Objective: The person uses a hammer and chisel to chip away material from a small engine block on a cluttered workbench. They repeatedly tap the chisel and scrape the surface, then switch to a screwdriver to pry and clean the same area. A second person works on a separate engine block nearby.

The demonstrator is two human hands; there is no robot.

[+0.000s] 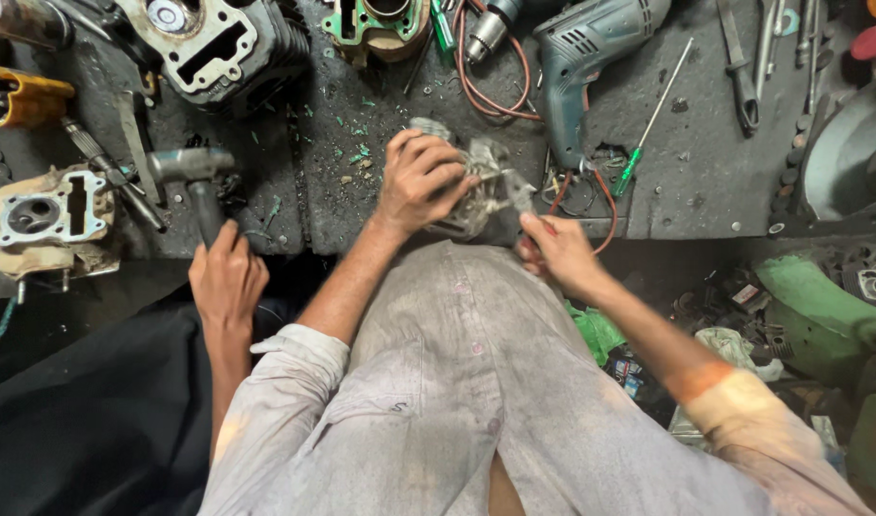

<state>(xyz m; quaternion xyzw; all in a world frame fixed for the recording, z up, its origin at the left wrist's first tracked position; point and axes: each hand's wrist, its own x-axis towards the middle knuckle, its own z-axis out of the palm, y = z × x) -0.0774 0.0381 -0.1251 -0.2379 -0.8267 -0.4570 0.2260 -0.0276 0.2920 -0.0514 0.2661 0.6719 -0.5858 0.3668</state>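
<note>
The person's left hand (421,182) was clamped over the top of a dull grey, finned metal engine part (476,191), fingers curled down across it and pressing it onto the near edge of the dark, grimy workbench (686,172). The right hand (555,250) was closed around a small tool at the part's lower right side; the tool itself was mostly hidden by the fingers and could not be identified. The engine part sat at the centre of the bench edge, directly above the person's lap in pale grey clothing.

A third hand (226,277), belonging to another person in dark clothing at the left, gripped the dark handle of a grey-headed hammer (192,167) lying on the bench.

Behind the engine part lay a blue-green electric drill (591,53) with a coiled reddish cable (491,91). A slim screwdriver with a green handle (648,129) rested just to the right of the drill. A dark cylinder casting (218,48) stood at the top left, a green-tinged casting (376,24) near the top centre, and a cream-coloured cylinder head (42,220) at the far left. Green flakes of debris were scattered over the bench surface between these items.
</note>
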